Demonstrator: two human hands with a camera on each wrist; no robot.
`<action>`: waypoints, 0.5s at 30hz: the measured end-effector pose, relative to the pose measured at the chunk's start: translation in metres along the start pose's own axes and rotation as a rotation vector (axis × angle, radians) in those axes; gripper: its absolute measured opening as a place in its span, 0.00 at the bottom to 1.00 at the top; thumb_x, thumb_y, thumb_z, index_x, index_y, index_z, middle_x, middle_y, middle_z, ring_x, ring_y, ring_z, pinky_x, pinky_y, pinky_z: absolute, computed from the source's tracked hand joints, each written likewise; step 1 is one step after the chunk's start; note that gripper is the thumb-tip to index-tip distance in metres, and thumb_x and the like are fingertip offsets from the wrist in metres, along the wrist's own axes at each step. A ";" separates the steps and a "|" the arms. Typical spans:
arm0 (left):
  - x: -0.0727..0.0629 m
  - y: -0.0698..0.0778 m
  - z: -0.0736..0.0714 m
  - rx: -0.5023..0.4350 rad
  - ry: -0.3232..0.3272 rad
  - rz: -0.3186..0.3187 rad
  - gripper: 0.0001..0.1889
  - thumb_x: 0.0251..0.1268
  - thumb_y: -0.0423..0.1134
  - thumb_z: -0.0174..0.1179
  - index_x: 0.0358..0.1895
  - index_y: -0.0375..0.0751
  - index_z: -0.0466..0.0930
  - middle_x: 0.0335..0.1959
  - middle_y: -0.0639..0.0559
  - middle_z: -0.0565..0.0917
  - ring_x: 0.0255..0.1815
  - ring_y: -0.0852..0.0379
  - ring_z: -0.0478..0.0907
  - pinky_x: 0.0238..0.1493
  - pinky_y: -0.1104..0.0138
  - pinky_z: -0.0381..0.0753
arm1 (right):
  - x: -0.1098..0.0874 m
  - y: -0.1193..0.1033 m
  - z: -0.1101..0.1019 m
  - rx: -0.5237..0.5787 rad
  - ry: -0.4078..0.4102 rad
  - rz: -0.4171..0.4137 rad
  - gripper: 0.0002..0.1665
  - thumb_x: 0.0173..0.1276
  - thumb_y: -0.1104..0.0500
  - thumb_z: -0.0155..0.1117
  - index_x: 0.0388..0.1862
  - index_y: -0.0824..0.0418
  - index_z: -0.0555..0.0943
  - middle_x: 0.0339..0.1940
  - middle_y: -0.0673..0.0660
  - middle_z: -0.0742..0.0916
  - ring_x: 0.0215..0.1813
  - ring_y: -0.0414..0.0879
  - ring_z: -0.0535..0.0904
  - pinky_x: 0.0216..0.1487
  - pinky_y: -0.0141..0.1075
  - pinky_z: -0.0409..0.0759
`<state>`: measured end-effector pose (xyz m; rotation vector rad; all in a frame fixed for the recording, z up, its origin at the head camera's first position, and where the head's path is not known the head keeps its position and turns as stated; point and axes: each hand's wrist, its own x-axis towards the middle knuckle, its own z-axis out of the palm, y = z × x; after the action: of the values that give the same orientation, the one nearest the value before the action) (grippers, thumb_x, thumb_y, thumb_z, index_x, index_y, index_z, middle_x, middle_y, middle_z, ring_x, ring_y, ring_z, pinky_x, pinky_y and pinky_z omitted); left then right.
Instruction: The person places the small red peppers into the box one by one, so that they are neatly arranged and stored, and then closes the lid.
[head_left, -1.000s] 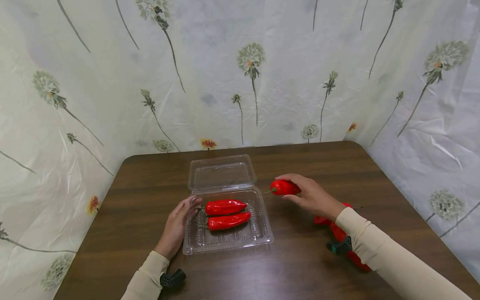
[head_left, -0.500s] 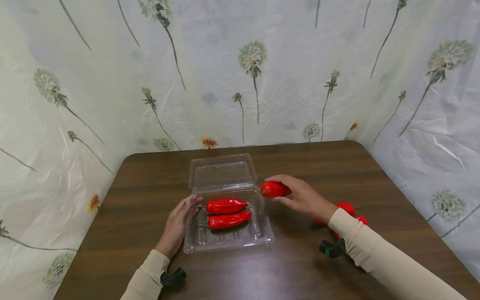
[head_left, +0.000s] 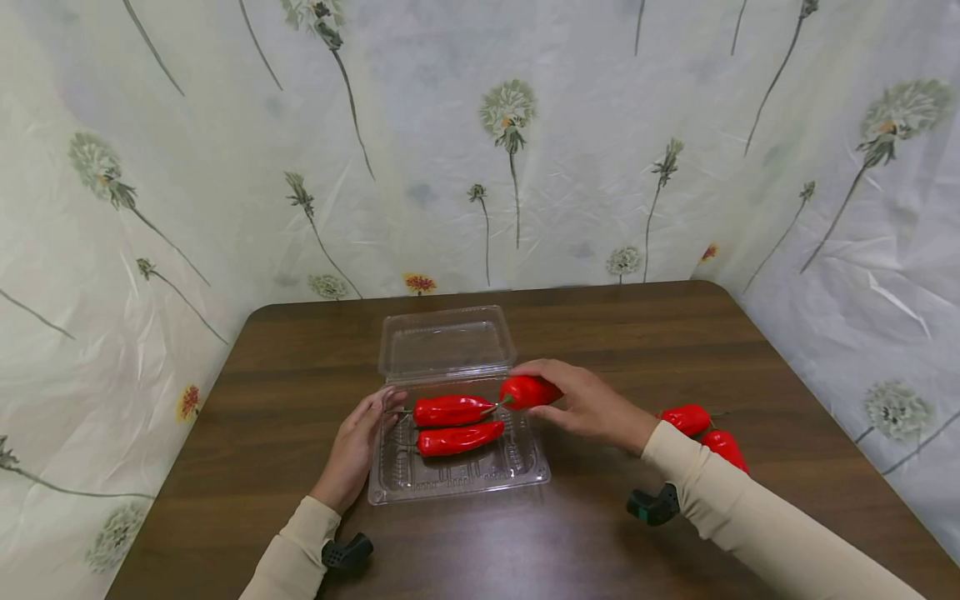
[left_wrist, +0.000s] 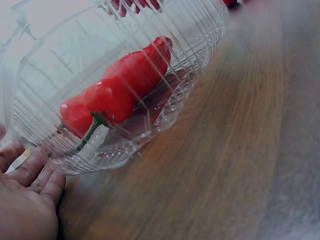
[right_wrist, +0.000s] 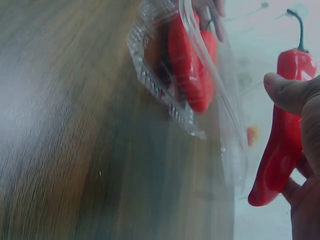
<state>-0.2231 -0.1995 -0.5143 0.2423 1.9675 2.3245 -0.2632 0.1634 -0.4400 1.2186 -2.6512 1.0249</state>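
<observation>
Brown table (head_left: 300, 367); floral sheeting (head_left: 420, 142) (creased)

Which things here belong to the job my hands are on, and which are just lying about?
In the job:
red pepper, held by the right hand
clear box, lid open, touched by the left hand
two peppers inside the box
loose peppers off to the right, probably

Just there:
table
flowered sheet
black wrist devices

From my remote seat, I see my right hand (right_wrist: 311, 130) holding a long glossy red pepper with a curved green stem (right_wrist: 280, 150), stem up, the thumb across it. Well apart, a clear ribbed plastic container (right_wrist: 150, 82) holds two red peppers (right_wrist: 186, 65) above a brown wood-grain tabletop (right_wrist: 95, 150). Pale printed sheeting (right_wrist: 245, 97) hangs behind.
</observation>
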 end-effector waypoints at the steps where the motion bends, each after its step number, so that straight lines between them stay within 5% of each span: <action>1: 0.000 0.000 0.000 -0.001 0.000 -0.001 0.23 0.85 0.44 0.38 0.73 0.38 0.64 0.72 0.37 0.70 0.76 0.46 0.62 0.77 0.53 0.59 | 0.001 -0.001 0.001 -0.004 -0.004 0.003 0.38 0.60 0.63 0.78 0.68 0.51 0.74 0.60 0.46 0.82 0.57 0.42 0.79 0.56 0.40 0.83; 15: -0.001 0.001 0.000 0.003 0.006 -0.001 0.23 0.85 0.45 0.38 0.73 0.39 0.65 0.71 0.40 0.71 0.75 0.48 0.63 0.77 0.52 0.58 | 0.014 -0.022 0.018 -0.006 -0.087 -0.064 0.36 0.60 0.60 0.78 0.67 0.54 0.75 0.63 0.50 0.82 0.59 0.44 0.79 0.55 0.39 0.83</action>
<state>-0.2224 -0.1998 -0.5129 0.2350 1.9734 2.3242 -0.2534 0.1331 -0.4375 1.3680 -2.6571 0.9748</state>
